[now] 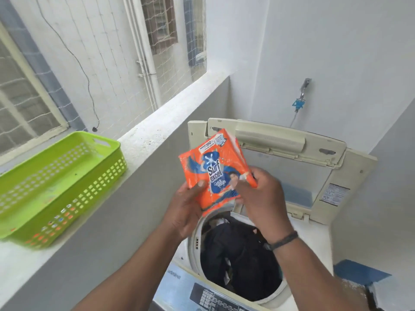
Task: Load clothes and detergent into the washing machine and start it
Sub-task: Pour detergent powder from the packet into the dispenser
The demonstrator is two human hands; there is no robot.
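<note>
An orange and blue detergent packet (216,167) is held upright above the open drum of a cream top-loading washing machine (312,239). My left hand (184,212) grips the packet's lower left edge. My right hand (262,198) pinches its right side. Dark clothes (242,261) fill the drum below. The machine's lid (292,153) stands raised behind the packet. A dark control panel (215,299) runs along the machine's near edge.
A green plastic basket (56,185) sits on the white ledge (157,131) to the left, with nothing visible inside. A tap with a blue fitting (299,102) is on the wall behind the machine. A netted window opening lies beyond the ledge.
</note>
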